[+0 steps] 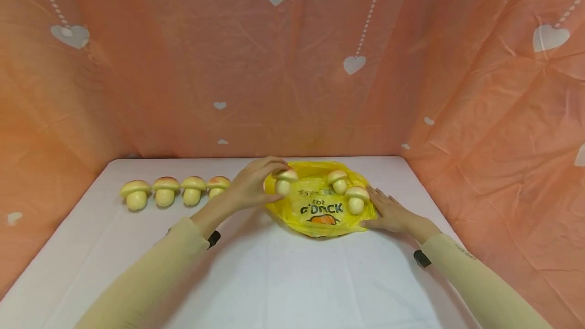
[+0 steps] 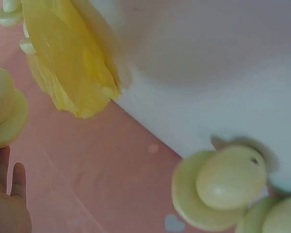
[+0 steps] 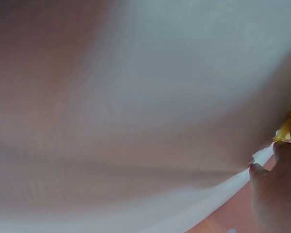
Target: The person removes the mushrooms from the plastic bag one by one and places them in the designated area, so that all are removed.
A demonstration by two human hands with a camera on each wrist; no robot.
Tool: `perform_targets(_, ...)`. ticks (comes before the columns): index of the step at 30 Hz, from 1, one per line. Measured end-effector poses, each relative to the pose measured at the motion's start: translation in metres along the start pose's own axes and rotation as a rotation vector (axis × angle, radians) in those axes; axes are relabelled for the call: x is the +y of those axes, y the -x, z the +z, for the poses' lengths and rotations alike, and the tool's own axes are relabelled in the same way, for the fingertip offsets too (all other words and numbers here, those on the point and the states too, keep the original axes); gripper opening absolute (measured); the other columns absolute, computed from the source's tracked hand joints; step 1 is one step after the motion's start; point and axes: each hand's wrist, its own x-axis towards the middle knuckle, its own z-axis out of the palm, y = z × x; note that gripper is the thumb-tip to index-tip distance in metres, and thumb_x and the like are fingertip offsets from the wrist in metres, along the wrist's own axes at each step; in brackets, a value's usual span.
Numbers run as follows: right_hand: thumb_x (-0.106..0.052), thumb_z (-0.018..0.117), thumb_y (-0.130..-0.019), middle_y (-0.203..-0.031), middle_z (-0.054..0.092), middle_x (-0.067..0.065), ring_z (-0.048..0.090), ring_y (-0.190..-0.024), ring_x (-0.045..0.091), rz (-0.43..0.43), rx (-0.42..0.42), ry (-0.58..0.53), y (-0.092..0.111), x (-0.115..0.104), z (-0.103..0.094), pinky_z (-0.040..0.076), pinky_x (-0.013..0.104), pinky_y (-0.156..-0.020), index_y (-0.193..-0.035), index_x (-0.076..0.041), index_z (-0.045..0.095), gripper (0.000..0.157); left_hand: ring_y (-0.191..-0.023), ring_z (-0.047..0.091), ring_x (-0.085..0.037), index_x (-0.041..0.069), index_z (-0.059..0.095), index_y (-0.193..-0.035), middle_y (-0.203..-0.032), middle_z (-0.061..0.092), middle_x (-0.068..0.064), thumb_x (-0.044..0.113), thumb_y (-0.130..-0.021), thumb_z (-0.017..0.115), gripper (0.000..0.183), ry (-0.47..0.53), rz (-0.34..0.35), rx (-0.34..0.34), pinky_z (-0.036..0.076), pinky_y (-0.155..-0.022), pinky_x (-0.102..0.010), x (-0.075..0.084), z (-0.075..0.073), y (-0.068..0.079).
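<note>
White table, four mushrooms in a row, yellow bag to their right

Seven mushrooms, one yellow bag

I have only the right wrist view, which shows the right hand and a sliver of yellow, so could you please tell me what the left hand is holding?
Observer: The left hand grips a mushroom by the left side of the yellow bag.
Operator: Thank you; would you kindly tell me whether there are more on the table to the left of that hand?
Observer: Yes, four other mushrooms sit in a row there on the white table.
</note>
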Motion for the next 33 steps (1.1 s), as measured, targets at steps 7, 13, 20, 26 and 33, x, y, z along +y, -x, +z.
perform_targets(7,-0.060,0.069,-0.093,-0.171,0.009,0.026,0.004,-0.156,0.049,-0.002,-0.001,0.005,-0.001,0.001,0.001,0.005,0.068,-0.123,-0.165,0.002,0.008,0.113,-0.122,0.061,-0.029,0.009,0.067,-0.130,-0.133,0.064,-0.006,0.020,-0.072,0.096,0.066,-0.033,0.048,0.004,0.050,-0.105,-0.050,-0.003,-0.019,0.024)
perform_targets(13,-0.059,0.068,-0.093,-0.171,0.009,0.026,0.004,-0.156,0.049,-0.002,0.002,0.010,0.001,-0.001,0.001,0.005,0.068,-0.123,-0.164,0.004,0.010,0.112,-0.120,0.063,-0.030,0.008,0.068,-0.127,-0.131,0.065,-0.006,0.021,-0.070,0.097,0.065,-0.080,0.074,0.023,0.052,-0.101,-0.051,-0.006,-0.034,0.048)
perform_targets(20,-0.059,0.071,-0.092,-0.170,0.011,0.028,0.005,-0.156,0.049,-0.003,0.018,-0.004,0.001,-0.002,-0.001,0.006,0.067,-0.124,-0.164,0.004,0.010,0.113,-0.117,0.064,-0.029,0.008,0.068,-0.126,-0.128,0.066,-0.004,0.022,-0.069,0.097,0.066,-0.119,0.091,0.065,0.054,-0.095,-0.050,-0.007,-0.048,0.076)
perform_targets(26,-0.060,0.069,-0.092,-0.170,0.010,0.027,0.005,-0.157,0.049,-0.012,0.017,0.001,0.000,-0.001,0.000,0.005,0.068,-0.123,-0.164,0.004,0.010,0.112,-0.118,0.062,-0.022,0.011,0.069,-0.128,-0.129,0.065,0.001,0.019,-0.070,0.095,0.064,-0.109,0.074,0.081,0.047,-0.098,-0.035,-0.004,-0.060,0.102)
perform_targets(33,-0.061,0.068,-0.092,-0.171,0.009,0.025,0.004,-0.157,0.048,-0.015,0.013,0.003,-0.003,0.003,0.003,0.005,0.069,-0.123,-0.165,0.002,0.011,0.113,-0.120,0.063,-0.024,0.010,0.069,-0.129,-0.132,0.066,0.002,0.018,-0.066,0.096,0.069,-0.156,0.004,0.073,0.035,-0.110,-0.019,-0.003,-0.075,0.133)
